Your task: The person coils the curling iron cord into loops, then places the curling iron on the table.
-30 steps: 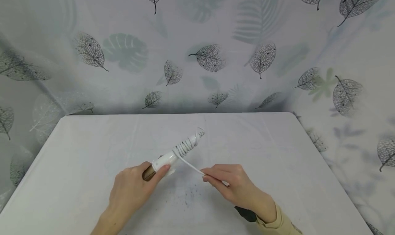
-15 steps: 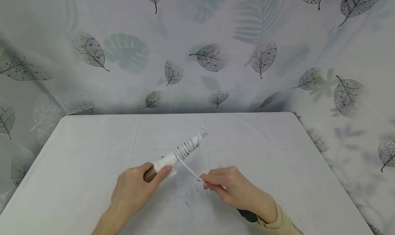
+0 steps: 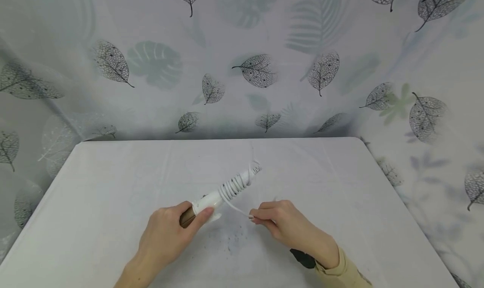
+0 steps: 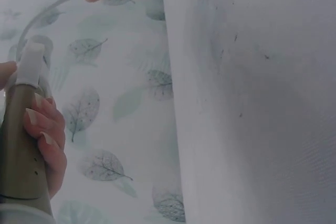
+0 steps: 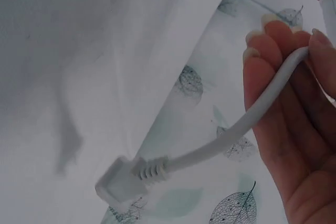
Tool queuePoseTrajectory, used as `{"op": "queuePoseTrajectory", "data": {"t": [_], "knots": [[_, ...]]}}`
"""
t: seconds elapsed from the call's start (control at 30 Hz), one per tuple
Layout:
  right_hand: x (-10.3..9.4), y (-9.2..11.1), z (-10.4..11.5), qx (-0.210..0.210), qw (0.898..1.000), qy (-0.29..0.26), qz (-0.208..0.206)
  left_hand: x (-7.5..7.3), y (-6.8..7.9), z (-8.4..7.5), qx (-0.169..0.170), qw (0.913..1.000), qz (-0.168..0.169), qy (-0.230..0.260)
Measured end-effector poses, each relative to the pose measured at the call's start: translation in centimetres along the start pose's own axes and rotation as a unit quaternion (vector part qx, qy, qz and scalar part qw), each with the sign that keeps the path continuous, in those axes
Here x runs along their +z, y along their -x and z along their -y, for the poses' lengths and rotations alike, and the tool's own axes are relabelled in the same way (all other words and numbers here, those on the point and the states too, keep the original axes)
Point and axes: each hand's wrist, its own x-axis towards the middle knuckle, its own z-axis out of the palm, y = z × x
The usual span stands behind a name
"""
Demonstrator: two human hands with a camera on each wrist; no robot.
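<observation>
My left hand (image 3: 164,233) grips a curling iron (image 3: 208,200) by its brown barrel (image 4: 23,145); fingers curl round it in the left wrist view. The iron's white handle tilts up and away to the right. Several turns of white cord (image 3: 233,187) are wound round that handle. My right hand (image 3: 289,223) pinches the loose length of cord (image 5: 252,116) between thumb and fingers, to the right of the iron. In the right wrist view the cord runs on to a white plug (image 5: 121,182) with a ribbed neck, hanging free of the fingers.
Both hands are above a white-covered table (image 3: 113,174) with small dark specks near its middle. A leaf-patterned curtain (image 3: 234,36) stands behind and along the sides. A dark object (image 3: 303,258) shows beneath the right wrist.
The iron and my left hand have shifted slightly right, the handle's end also a little lower. My right hand dipped, then rose a little. The cord between the hands now curves more.
</observation>
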Motion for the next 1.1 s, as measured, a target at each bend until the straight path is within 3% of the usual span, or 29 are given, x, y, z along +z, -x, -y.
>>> {"op": "queuePoseTrajectory", "data": {"t": [0.23, 0.4, 0.6, 0.77, 0.87, 0.93, 1.1], "knots": [[0.0, -0.1, 0.1, 0.005, 1.0, 0.011, 0.007, 0.1, -0.1, 0.2, 0.021, 0.9997, -0.014, -0.001], [0.1, -0.1, -0.5, 0.014, 1.0, 0.025, -0.004, 0.5, -0.2, 0.2, 0.044, 0.9989, -0.005, 0.012], [0.3, -0.1, -0.8, -0.003, 1.0, 0.025, -0.019, 0.7, 0.0, 0.1, 0.075, 0.9965, -0.003, 0.037], [0.4, 0.1, -0.9, 0.01, 0.995, 0.083, -0.053, 1.0, 0.2, 0.0, 0.111, 0.992, 0.015, 0.058], [0.4, 0.2, -1.0, 0.022, 0.989, 0.116, -0.088, 1.3, 0.3, 0.2, 0.142, 0.9864, 0.024, 0.079], [0.3, 0.2, -0.8, 0.039, 0.99, 0.104, -0.082, 1.5, 0.5, 0.3, 0.177, 0.9794, 0.025, 0.094], [0.0, -0.2, -0.8, 0.007, 0.992, 0.102, -0.074, 1.9, 0.7, 0.3, 0.247, 0.9637, 0.034, 0.096]]}}
